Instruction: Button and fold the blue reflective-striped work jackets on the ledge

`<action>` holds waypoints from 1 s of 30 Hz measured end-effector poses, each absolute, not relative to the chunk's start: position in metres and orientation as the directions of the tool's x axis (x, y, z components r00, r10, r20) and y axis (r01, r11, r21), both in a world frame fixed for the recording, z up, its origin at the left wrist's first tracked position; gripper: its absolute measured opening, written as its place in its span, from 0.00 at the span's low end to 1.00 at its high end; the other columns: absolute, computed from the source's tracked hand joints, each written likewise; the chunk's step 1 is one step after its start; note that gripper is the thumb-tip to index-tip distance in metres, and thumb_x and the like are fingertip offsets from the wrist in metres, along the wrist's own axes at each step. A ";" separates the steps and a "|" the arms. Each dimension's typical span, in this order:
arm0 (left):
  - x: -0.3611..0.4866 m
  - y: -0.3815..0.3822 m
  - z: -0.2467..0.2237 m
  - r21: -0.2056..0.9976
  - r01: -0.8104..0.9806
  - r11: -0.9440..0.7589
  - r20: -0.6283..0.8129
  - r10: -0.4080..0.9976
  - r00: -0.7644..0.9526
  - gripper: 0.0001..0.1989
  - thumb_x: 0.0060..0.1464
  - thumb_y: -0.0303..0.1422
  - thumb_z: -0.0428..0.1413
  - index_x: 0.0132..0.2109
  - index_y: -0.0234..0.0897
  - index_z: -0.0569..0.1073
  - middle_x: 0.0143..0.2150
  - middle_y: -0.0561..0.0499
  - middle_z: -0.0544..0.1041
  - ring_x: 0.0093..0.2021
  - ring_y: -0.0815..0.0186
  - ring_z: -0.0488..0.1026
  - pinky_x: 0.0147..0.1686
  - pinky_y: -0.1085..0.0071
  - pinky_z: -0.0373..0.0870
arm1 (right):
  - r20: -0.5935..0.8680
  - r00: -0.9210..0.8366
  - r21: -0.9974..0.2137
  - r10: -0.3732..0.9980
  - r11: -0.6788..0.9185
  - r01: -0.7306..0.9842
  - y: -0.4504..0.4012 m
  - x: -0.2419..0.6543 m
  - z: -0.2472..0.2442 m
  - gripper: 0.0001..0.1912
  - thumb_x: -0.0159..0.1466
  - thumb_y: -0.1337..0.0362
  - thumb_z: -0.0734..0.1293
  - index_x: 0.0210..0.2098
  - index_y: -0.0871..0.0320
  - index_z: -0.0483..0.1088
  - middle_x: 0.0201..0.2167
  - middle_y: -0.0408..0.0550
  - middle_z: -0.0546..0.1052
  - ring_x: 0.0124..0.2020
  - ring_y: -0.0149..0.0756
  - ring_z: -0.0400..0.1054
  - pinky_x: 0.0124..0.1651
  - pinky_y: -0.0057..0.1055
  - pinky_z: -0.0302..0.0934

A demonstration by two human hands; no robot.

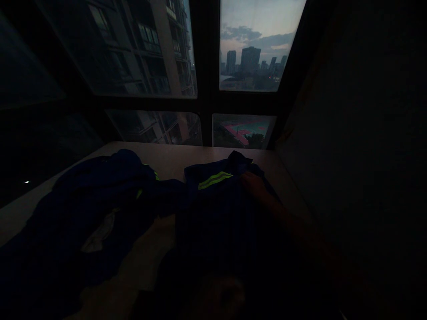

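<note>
A dark blue jacket (213,209) with a yellow-green reflective stripe (215,179) lies spread on the pale sill, its collar toward the window. At the collar, my right hand (254,184) reaches in from the right, its fingers closed together on the fabric beside the front opening. Low in the picture, my left hand (230,291) is a dim, blurred shape over the jacket's lower part. Its fingers are lost in the dark, so its grip does not show.
Another dark blue garment (90,200) lies crumpled on the left, with a pale patch (100,233) inside its folds. The light sill (167,153) runs along dark window frames (207,104). A dark wall (350,155) rises on the right. The room is very dim.
</note>
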State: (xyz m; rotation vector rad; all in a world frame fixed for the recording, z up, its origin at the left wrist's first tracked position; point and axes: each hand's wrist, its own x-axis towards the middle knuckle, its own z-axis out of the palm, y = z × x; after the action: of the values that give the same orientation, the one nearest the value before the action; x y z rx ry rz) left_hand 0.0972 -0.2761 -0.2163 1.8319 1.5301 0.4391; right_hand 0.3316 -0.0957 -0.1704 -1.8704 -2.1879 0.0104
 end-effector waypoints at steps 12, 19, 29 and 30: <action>0.194 -0.114 -0.183 0.465 0.856 -0.226 -0.040 0.961 0.275 0.12 0.66 0.33 0.44 0.50 0.36 0.69 0.48 0.44 0.76 0.47 0.62 0.75 0.44 0.70 0.67 | 0.175 -0.157 -0.177 0.972 0.188 0.966 -0.092 0.335 -0.173 0.13 0.70 0.66 0.58 0.45 0.57 0.73 0.44 0.49 0.76 0.43 0.34 0.69 0.43 0.27 0.57; 0.185 -0.151 -0.199 0.390 0.859 -0.332 -0.103 0.911 0.399 0.11 0.65 0.29 0.44 0.49 0.37 0.69 0.46 0.46 0.76 0.44 0.62 0.76 0.40 0.70 0.68 | 0.116 -0.137 -0.007 0.984 0.139 0.990 -0.058 0.330 -0.177 0.15 0.71 0.65 0.55 0.46 0.58 0.72 0.43 0.52 0.74 0.42 0.37 0.66 0.40 0.29 0.54; 0.176 -0.184 -0.213 0.330 0.855 -0.400 -0.124 0.880 0.459 0.11 0.65 0.27 0.44 0.48 0.38 0.69 0.44 0.46 0.76 0.43 0.61 0.77 0.38 0.69 0.71 | 0.233 -0.156 -0.055 0.960 0.173 0.983 -0.029 0.329 -0.158 0.14 0.69 0.68 0.57 0.46 0.60 0.72 0.44 0.53 0.74 0.42 0.38 0.65 0.40 0.30 0.53; 0.176 -0.185 -0.213 0.315 0.857 -0.408 -0.123 0.878 0.463 0.11 0.65 0.26 0.44 0.48 0.38 0.70 0.44 0.46 0.76 0.43 0.61 0.77 0.37 0.69 0.72 | 0.242 -0.162 -0.056 0.957 0.180 0.982 -0.028 0.330 -0.153 0.14 0.69 0.68 0.57 0.46 0.60 0.73 0.44 0.53 0.74 0.42 0.38 0.65 0.41 0.30 0.53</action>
State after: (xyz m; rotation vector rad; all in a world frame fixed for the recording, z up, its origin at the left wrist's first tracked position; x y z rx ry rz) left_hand 0.1764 -0.1846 -0.2133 2.3843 1.4702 0.0875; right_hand 0.3300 -0.0279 -0.1527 -1.8723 -2.2318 -0.1659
